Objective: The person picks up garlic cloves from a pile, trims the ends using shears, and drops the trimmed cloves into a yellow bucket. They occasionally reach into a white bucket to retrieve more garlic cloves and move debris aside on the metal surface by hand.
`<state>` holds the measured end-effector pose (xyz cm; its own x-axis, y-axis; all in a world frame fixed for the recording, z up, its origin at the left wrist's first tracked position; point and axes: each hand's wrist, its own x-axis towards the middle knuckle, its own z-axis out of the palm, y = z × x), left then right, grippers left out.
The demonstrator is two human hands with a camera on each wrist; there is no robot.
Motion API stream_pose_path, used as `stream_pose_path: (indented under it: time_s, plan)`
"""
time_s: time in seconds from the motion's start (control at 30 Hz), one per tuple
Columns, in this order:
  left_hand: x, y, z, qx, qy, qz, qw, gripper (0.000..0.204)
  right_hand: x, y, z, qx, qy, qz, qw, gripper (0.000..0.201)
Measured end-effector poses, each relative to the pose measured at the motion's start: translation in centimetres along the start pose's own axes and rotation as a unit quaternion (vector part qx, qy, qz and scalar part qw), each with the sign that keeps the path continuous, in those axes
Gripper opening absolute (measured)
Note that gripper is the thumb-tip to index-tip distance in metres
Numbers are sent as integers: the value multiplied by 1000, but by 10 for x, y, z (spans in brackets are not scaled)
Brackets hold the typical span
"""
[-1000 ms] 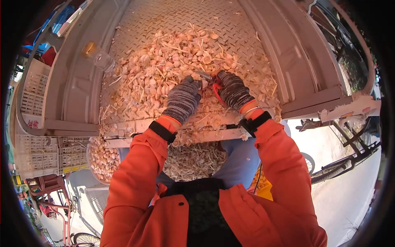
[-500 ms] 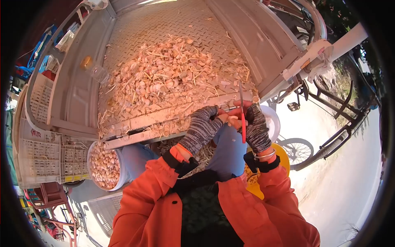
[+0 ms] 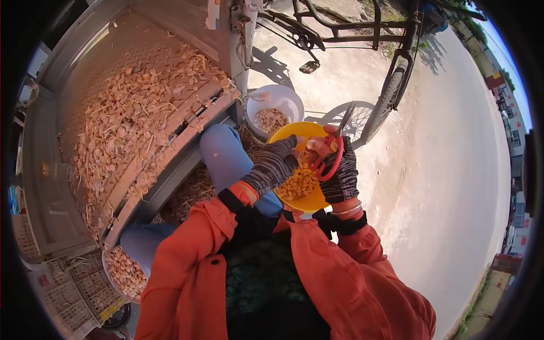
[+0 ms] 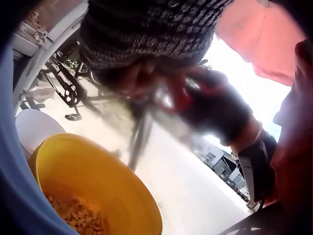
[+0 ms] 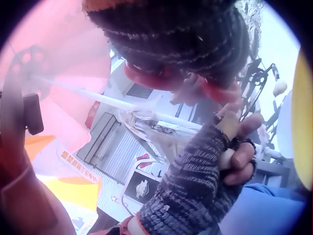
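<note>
In the head view my gloved left hand point(image 3: 272, 165) and gloved right hand point(image 3: 341, 180) are close together over a yellow bowl point(image 3: 310, 203) of pale yellow cloves point(image 3: 300, 182). The right hand grips red-handled scissors point(image 3: 339, 158), blades pointing up and away. Fingertips of the left hand point(image 5: 190, 183) pinch a whitish clove point(image 5: 226, 159) in the right wrist view. The left wrist view shows the bowl point(image 4: 98, 169) below the hands, with the right hand point(image 4: 222, 107) partly blurred.
A white bucket point(image 3: 290, 97) with peelings stands behind the bowl. At left, a metal truck bed point(image 3: 62, 113) bears a garlic pile point(image 3: 127, 116). A bucket of cloves point(image 3: 124, 272) and crates point(image 3: 68, 300) are lower left; a bicycle point(image 3: 391, 85) stands behind.
Both hands have moved off the garlic pile, rightward to above the yellow bowl, scissors still in the right hand. The head view has swung right, showing more bicycle and road.
</note>
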<state>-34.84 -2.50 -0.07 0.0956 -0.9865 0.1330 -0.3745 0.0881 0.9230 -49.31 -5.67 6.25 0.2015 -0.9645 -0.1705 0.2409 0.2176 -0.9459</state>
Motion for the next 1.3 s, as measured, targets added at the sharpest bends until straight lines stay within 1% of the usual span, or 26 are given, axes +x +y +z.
stream_pose_path:
  time_s: [0.03,0.1,0.13,0.17,0.23,0.3,0.4,0.47,0.53,0.57,0.63,0.67,0.73,0.77,0.83,0.87,0.9,0.97,1.0,1.03,1.1,1.13,1.17,1.2,1.23,1.3]
  plan:
    - [0,11,-9,0,-3,-1,1000,31,-1,0,-3,-17,6,6,1000,44]
    - [-3,23,-27,92,-24,139,986,30,-4,3,-1,-35,5,5,999,42]
    - [-6,26,-28,146,13,202,968,34,-5,5,3,-75,8,-29,997,41]
    - [-7,31,-32,154,19,199,968,34,-4,7,7,-113,11,-66,991,40]
    - [-8,41,-40,319,-92,128,935,41,-3,9,16,-116,-3,-84,990,41]
    - [-10,38,-39,309,-86,135,938,46,-8,12,18,-139,-12,-110,984,42]
    - [-8,38,-37,316,-98,67,941,44,-6,23,19,-152,-4,-77,985,41]
    - [-6,33,-39,278,-149,3,949,41,-8,27,18,-129,-6,-41,991,41]
    - [-12,9,-34,266,-72,98,956,38,-6,33,23,-110,-9,0,994,41]
    - [-13,7,-39,283,-56,91,953,38,-6,33,23,-118,-12,4,993,41]
    - [-9,1,-48,201,-22,56,978,31,-10,22,30,14,-15,58,998,44]
    - [-8,-10,-62,114,-1,43,993,28,-13,14,30,-2,-22,62,998,45]
    - [-15,-35,-85,103,44,52,992,29,-9,9,17,-59,-41,50,996,49]
    - [-21,-42,-100,88,81,60,991,30,-4,18,-1,-119,-36,2,992,47]
    - [-48,-37,-145,167,41,-17,985,35,13,55,-40,-268,-22,-79,960,45]
    - [-60,-38,-161,179,32,-59,982,38,21,67,-50,-456,-77,-137,876,44]
    - [-71,-40,-176,190,21,-102,976,40,26,75,-55,-623,-127,-188,748,44]
    - [-77,-47,-212,225,6,-109,968,42,44,78,-20,-610,-166,-218,744,43]
    - [-79,-48,-223,259,-27,-121,958,43,55,76,17,-458,-164,-170,857,44]
    - [-75,-43,-235,253,-27,-125,959,43,65,72,56,-290,-150,-113,938,45]
    - [-54,-37,-265,288,-31,-291,912,42,95,56,150,-224,-239,-80,941,46]
    - [-51,-66,-272,213,34,-227,950,42,119,65,188,-273,-266,-143,913,45]
    - [-42,-72,-284,268,74,-187,942,43,143,74,228,-302,-281,-217,885,38]
    - [-33,-77,-297,322,113,-147,928,45,159,76,268,-334,-294,-233,865,35]
    - [-20,-82,-309,319,115,-151,929,45,173,79,304,-364,-307,-247,844,32]
    - [6,-92,-324,409,145,-134,891,51,206,110,354,-366,-320,-288,825,29]
